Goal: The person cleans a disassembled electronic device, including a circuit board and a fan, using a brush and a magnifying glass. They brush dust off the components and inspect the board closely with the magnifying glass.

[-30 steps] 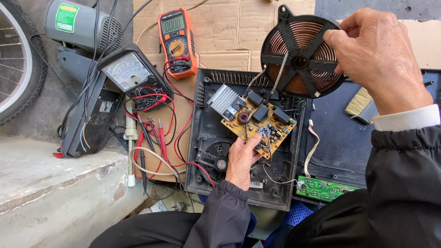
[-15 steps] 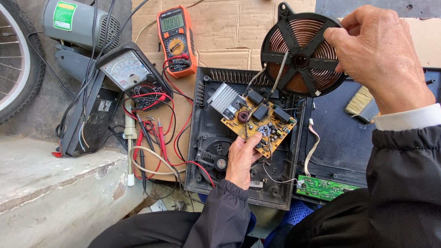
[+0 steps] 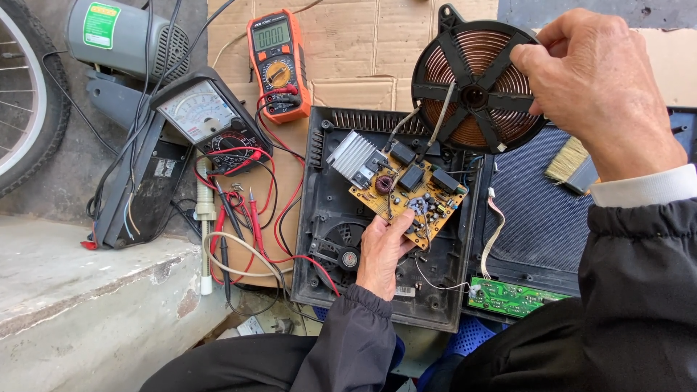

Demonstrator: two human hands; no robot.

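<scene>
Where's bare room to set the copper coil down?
Free: the dark mesh panel between the open black casing and brush, and the cardboard right of the orange multimeter. Crowded: red and black test leads left of the casing. The right hand holds the coil; the left hand holds the circuit board.

View shifted slightly; hands point(image 3: 381, 250) unchanged

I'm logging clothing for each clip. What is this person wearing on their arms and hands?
Both hands are bare: left hand, right hand. Both arms wear black jacket sleeves. A white inner cuff shows at the right wrist.
</scene>
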